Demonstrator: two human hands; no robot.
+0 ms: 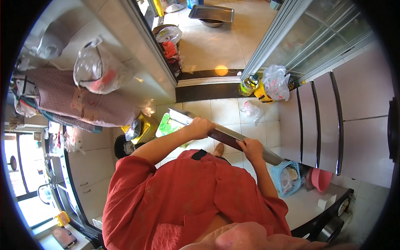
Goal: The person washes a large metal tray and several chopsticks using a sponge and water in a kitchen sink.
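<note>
A long, shallow metal tray or panel [227, 137] is held tilted in front of my red shirt, seen nearly edge-on. My left hand [202, 127] grips its upper edge left of the middle. Farther along to the right, my right hand [251, 148] has the same edge between thumb and fingers. The piece slants from upper left down to lower right, where its end appears just above a light-blue plastic basket [286, 178]; touching or apart, I cannot tell. Behind its left end is a green-and-white package [168, 126], partly hidden.
A doorway sill [207, 92] crosses ahead; beyond it a metal tray [212, 13] rests on a bowl [212, 23]. An oil bottle [248, 86] and a plastic bag [276, 82] stand by the sliding door. Drawer fronts [290, 125] flank the right, a yellow container [146, 127] the left.
</note>
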